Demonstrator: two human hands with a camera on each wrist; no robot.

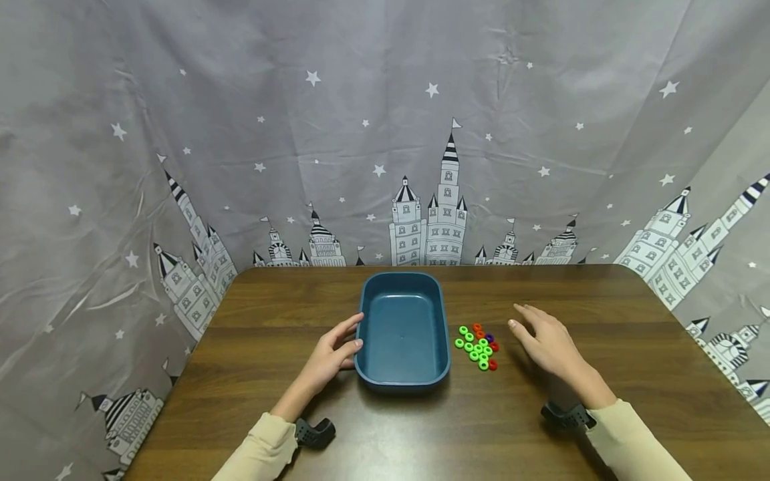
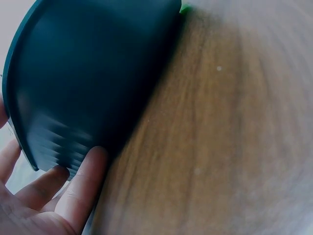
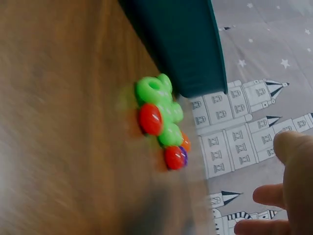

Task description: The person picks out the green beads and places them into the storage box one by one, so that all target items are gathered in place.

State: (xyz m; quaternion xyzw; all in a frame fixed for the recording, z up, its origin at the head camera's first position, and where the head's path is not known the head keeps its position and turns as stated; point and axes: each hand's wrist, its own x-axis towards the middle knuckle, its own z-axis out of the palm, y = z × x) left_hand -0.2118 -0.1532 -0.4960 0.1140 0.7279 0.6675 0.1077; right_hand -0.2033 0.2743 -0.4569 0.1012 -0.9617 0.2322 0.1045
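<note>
L. hand point(image 1: 327, 357) touches w/ loosely bent fingers the outer wall of the blue box point(image 1: 402, 334), smooth, plastic-looking, w/ rounded corners; it stands btw. both hands. R. hand point(image 1: 550, 344), fingers rather straight, holds nothing; just left of it, on the wood-grain desk point(image 1: 289, 294), lie small glossy rings point(image 1: 484, 351) (mostly green, some red/orange, one purple).
</note>
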